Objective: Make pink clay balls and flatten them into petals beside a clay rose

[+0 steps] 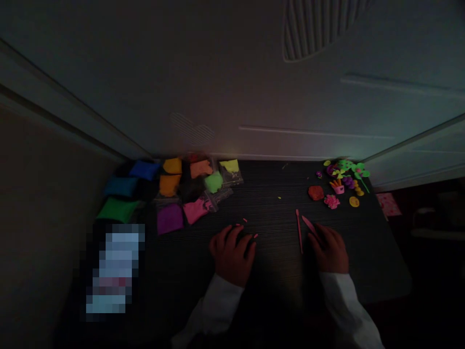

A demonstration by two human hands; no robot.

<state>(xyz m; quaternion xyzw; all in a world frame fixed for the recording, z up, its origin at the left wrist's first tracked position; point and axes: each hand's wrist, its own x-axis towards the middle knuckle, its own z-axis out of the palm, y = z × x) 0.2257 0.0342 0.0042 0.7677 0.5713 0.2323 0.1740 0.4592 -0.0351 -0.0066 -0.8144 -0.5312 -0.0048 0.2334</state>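
Right hand: right of the pink stick (299, 231), the right hand (331, 248) has thumb and fingers at the near end of the pink pointed tool (311, 226); whether they grip or only touch it, I cannot tell.
Left hand: left of the stick, the left hand (233, 253) lies palm down, fingers spread, released.
Pink bits: left of the stick, the pink bits (245, 220) lie at or just beside the left fingertips.
Red lump: beyond the stick, to its right, the red lump (316, 193) is near the pink flower cluster (332, 201).
Pink cup: farther right of the stick, the pink cup (339, 190) holds orange sticks.
Colored packets: well left of the stick, the purple packet (170, 219) sits beside the pink packet (196, 210).
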